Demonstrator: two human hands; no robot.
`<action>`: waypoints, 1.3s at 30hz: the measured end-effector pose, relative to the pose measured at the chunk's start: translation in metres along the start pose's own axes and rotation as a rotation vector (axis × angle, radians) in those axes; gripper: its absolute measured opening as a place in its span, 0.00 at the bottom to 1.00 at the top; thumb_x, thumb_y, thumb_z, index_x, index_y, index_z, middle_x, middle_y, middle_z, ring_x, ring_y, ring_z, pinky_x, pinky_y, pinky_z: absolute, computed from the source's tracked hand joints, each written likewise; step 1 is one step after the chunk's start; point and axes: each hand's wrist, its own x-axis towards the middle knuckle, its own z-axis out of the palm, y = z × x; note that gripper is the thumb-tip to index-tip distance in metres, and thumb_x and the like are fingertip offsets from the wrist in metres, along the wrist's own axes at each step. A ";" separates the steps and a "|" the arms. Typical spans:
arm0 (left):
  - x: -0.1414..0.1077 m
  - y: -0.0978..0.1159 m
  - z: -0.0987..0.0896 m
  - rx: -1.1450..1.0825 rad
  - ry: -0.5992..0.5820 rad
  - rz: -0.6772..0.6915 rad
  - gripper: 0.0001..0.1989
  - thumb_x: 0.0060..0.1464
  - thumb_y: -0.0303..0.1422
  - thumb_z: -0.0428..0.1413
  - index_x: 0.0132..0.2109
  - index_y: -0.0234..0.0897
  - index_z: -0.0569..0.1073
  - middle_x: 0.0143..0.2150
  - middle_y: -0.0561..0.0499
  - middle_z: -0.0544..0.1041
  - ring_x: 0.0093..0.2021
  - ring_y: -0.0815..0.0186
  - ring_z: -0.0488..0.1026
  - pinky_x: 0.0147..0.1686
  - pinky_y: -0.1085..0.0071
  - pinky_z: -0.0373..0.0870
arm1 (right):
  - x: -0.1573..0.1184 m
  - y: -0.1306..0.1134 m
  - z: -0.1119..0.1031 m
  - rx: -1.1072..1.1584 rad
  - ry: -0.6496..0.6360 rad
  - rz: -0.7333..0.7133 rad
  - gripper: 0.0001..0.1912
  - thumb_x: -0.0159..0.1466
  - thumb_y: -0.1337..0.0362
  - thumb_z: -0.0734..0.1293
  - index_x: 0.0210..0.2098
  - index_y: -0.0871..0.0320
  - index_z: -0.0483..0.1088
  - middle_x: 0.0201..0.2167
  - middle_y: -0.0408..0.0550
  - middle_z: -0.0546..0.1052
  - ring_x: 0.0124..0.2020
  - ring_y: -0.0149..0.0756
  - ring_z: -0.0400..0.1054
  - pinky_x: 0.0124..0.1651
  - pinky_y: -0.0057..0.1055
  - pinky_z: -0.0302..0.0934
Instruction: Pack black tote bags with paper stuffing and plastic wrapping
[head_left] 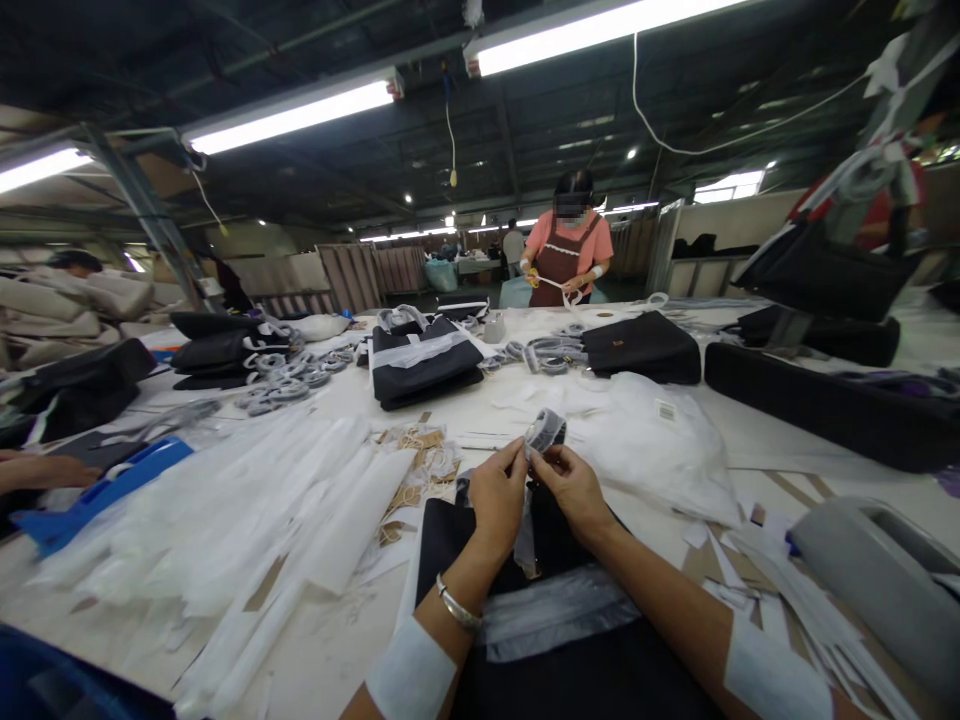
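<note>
A black bag [577, 670] lies in front of me with a band of clear plastic film [555, 612] across it. Above its top edge, a coiled bag strap wrapped in clear plastic [546, 430] rises between my hands. My left hand [496, 492] pinches the wrapped strap near its lower end, thumb and fingertips together. My right hand [574, 492] grips the same strap from the other side, fingers closed. A length of plastic-wrapped strap hangs below the hands onto the bag. The exact spot between the fingertips is partly hidden.
White plastic sheets [262, 500] spread on the left by a blue tape dispenser [112, 490]; a co-worker's hand [52, 470] is beside it. A stuffed white plastic bag [652, 440], paper strips [795, 600] and a grey dispenser [877, 590] lie right. Another black bag [424, 365] stands ahead.
</note>
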 end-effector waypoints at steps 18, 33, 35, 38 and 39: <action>-0.006 0.003 0.016 0.045 0.012 0.035 0.17 0.61 0.27 0.51 0.55 0.38 0.76 0.54 0.44 0.77 0.56 0.58 0.74 0.59 0.58 0.68 | -0.003 -0.004 0.000 -0.068 0.063 -0.045 0.19 0.54 0.50 0.75 0.37 0.57 0.72 0.36 0.48 0.80 0.40 0.40 0.74 0.45 0.34 0.68; -0.015 -0.004 0.024 0.221 -0.116 0.268 0.28 0.59 0.24 0.47 0.66 0.30 0.61 0.67 0.38 0.63 0.68 0.56 0.59 0.66 0.54 0.57 | -0.002 -0.004 -0.004 -0.004 0.084 -0.034 0.23 0.52 0.49 0.76 0.39 0.59 0.76 0.38 0.48 0.81 0.42 0.41 0.74 0.50 0.35 0.66; -0.009 -0.005 0.017 0.096 -0.131 0.213 0.24 0.61 0.28 0.49 0.63 0.33 0.67 0.63 0.40 0.69 0.64 0.56 0.65 0.64 0.55 0.60 | -0.003 -0.006 -0.003 0.021 0.083 -0.014 0.22 0.53 0.49 0.75 0.39 0.58 0.76 0.39 0.48 0.81 0.42 0.41 0.74 0.50 0.35 0.67; 0.005 -0.009 0.001 -0.122 -0.158 0.064 0.19 0.61 0.35 0.53 0.58 0.39 0.73 0.55 0.44 0.77 0.56 0.57 0.73 0.59 0.57 0.68 | -0.003 -0.008 -0.002 0.124 -0.009 0.016 0.21 0.55 0.50 0.74 0.43 0.57 0.77 0.42 0.48 0.80 0.43 0.41 0.74 0.51 0.37 0.68; 0.009 -0.011 -0.004 -0.163 -0.173 0.030 0.19 0.60 0.36 0.54 0.57 0.40 0.74 0.54 0.45 0.78 0.55 0.57 0.74 0.57 0.57 0.69 | -0.003 -0.008 -0.002 0.148 -0.040 0.016 0.21 0.56 0.51 0.74 0.44 0.56 0.77 0.43 0.48 0.80 0.44 0.41 0.74 0.51 0.37 0.68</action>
